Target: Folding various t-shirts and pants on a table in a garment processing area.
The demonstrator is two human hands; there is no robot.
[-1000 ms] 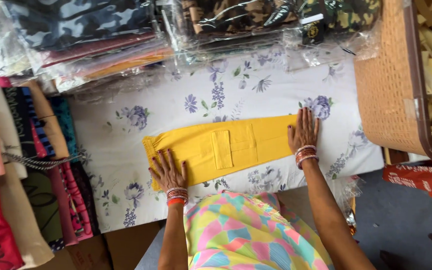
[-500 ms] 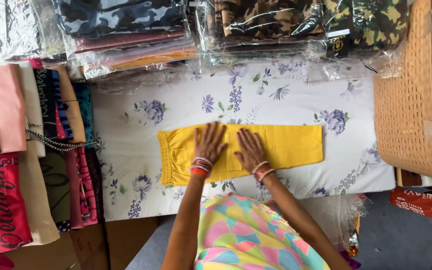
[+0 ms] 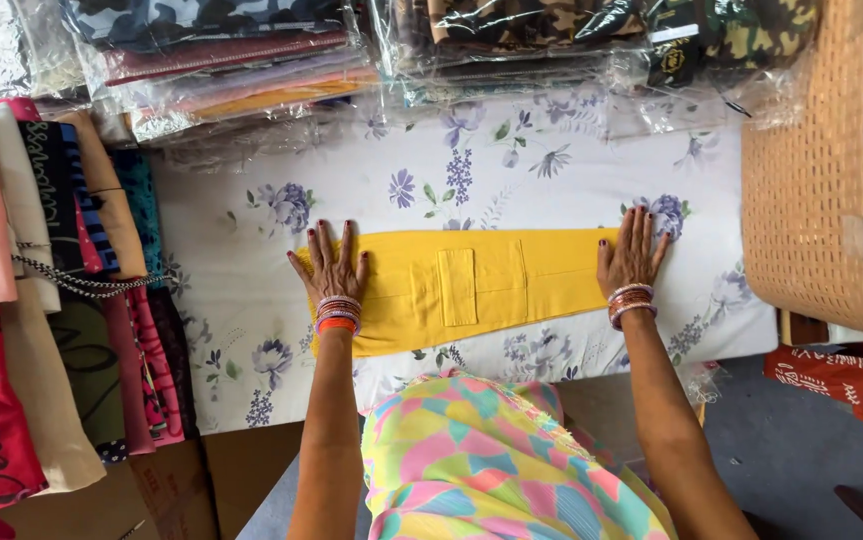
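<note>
Yellow trousers (image 3: 471,288) lie mid-bench (image 3: 221,380), left hand (image 3: 331,268) and right hand (image 3: 633,258) spread flat on opposite ends; even outward pressure should clear creases.

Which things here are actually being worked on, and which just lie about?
In hand: folded yellow cloth garment, left hand, right hand, white floral table cover.
Lying about: plastic-wrapped camouflage clothes, hanging coloured garments, tan woven basket.
</note>
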